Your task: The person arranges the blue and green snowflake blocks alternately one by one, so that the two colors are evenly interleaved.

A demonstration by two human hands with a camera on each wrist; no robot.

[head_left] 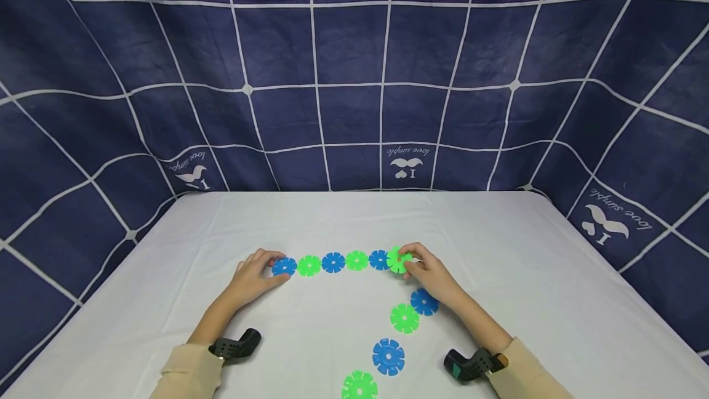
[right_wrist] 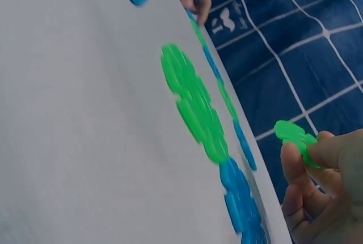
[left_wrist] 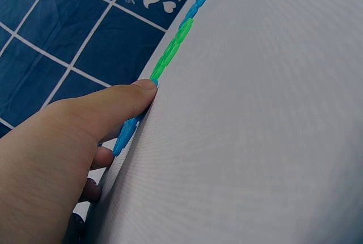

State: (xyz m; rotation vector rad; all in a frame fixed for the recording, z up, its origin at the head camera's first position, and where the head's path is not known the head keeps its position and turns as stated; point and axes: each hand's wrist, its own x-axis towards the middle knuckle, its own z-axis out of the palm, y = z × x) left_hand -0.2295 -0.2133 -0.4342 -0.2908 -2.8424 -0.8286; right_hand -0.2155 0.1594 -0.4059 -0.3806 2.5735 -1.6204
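Note:
A row of blue and green notched plastic snowflake discs (head_left: 333,262) runs across the white table. At its left end my left hand (head_left: 252,277) holds a blue disc (head_left: 284,266), thumb on the near edge and fingers on the far edge; in the left wrist view the thumb (left_wrist: 127,101) presses its rim. Over the row's right end my right hand (head_left: 434,274) pinches a green disc (head_left: 397,260), which overlaps the last blue disc (head_left: 379,259) in the head view. The right wrist view shows this green disc (right_wrist: 295,136) raised between thumb and fingers.
Nearer to me lie more loose discs: a blue one (head_left: 424,302) by the right wrist, a green one (head_left: 405,318), another blue one (head_left: 388,356) and a green one (head_left: 359,385) at the bottom edge. A navy checked curtain (head_left: 354,112) surrounds the table (head_left: 310,325).

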